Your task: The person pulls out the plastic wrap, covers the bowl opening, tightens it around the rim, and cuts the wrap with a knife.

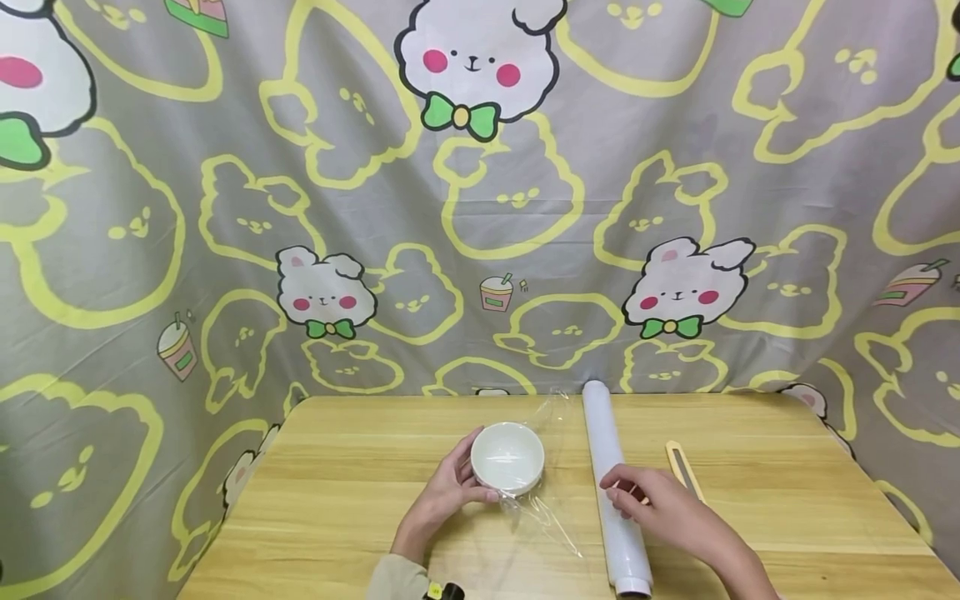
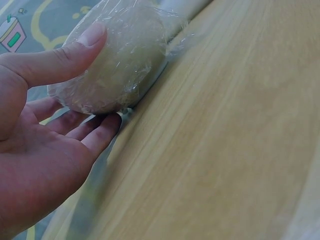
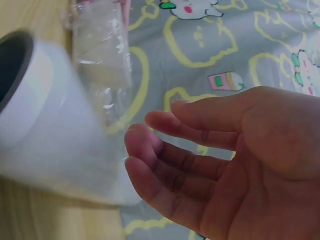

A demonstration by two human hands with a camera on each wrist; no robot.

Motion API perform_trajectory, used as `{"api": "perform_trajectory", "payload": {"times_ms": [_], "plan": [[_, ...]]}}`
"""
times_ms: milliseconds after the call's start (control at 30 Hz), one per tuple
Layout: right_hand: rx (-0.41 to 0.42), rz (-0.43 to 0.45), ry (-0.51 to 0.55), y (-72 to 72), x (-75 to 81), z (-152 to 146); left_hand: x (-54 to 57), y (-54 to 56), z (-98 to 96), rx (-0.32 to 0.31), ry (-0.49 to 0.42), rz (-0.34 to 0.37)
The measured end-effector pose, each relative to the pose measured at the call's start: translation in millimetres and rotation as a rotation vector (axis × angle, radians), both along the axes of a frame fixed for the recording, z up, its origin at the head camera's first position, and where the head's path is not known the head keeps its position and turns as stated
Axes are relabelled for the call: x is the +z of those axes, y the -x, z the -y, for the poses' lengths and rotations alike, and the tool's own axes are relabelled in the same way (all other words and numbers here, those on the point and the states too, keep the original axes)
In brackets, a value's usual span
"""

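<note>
A small white bowl [image 1: 508, 457] has clear cling film [image 1: 546, 518] stretched over its mouth, with loose ends trailing to the right. My left hand [image 1: 442, 493] grips the bowl from its left side. In the left wrist view, the thumb presses on the wrinkled film [image 2: 117, 60] and the fingers lie under the bowl. To the right lies a long roll of cling film [image 1: 625, 546]. My right hand [image 1: 667, 510] hovers over that roll with loosely bent fingers; in the right wrist view the palm [image 3: 240, 180] holds nothing and stands apart from the roll [image 3: 65, 130].
A yellow utility knife [image 1: 683, 468] lies right of the roll, partly hidden by the right hand. The wooden table [image 1: 322, 500] meets a grey patterned cloth [image 1: 540, 275] at its back and sides.
</note>
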State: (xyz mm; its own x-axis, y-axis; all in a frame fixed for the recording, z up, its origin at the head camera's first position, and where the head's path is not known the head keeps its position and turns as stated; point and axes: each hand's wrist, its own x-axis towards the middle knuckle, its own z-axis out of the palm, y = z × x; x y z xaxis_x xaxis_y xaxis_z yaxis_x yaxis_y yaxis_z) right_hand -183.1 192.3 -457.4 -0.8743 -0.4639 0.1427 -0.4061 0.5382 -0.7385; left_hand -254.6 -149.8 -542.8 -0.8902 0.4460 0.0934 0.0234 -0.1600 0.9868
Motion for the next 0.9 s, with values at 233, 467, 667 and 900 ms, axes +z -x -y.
{"api": "perform_trajectory", "payload": {"times_ms": [233, 467, 667, 900], "plan": [[-0.029, -0.026, 0.008, -8.7, -1.3, 32, -0.4, 1.3, 1.0, -0.017, -0.005, -0.002], [-0.145, 0.142, -0.026, -18.0, -20.9, 65, 1.6, -1.2, -3.8, -0.031, 0.016, -0.019], [-0.148, 0.103, 0.084, -15.8, -30.8, 71, 3.4, -3.2, -10.1, 0.015, 0.033, -0.026], [-0.11, 0.049, 0.166, -11.7, -26.3, 72, 2.5, -2.1, -9.8, 0.052, 0.05, -0.035]]}}
